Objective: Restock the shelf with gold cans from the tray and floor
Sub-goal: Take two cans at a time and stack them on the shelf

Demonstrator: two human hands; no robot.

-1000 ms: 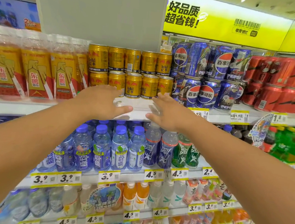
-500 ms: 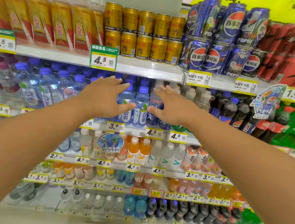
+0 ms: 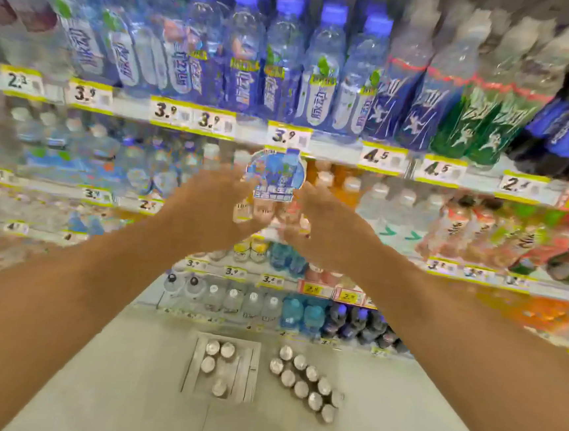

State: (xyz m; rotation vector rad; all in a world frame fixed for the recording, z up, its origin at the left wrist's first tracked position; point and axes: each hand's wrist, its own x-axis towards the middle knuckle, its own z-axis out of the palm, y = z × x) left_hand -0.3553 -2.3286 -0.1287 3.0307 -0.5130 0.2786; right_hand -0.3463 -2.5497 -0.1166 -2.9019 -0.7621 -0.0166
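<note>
Down on the floor (image 3: pixel 430 417) I see cans (image 3: pixel 306 382) beside a tray (image 3: pixel 248 373); my left hand (image 3: pixel 218 206) and right hand (image 3: pixel 323 225) hang empty, fingers spread.

Both bare arms stretched forward, frame motion-blurred. Left hand (image 3: pixel 215 209) and right hand (image 3: pixel 323 225) empty, fingers (image 3: pixel 235 176) loosely spread, the two hands near each other but apart. Between and just above the fingers: a round blue promotional shelf tag (image 3: pixel 274 175) hanging from the shelf edge. Above the fingers: a row of clear blue-capped plastic bottles (image 3: pixel 282 64) over yellow-edged price labels (image 3: pixel 285 136). Well below the fingers, on the pale grey floor (image 3: pixel 123 390): a shallow grey cardboard tray (image 3: pixel 248 373) holding four silver-topped cans (image 3: pixel 218 364); just right of it, a double row of loose silver-topped cans (image 3: pixel 306 382) standing directly on the floor.
</note>
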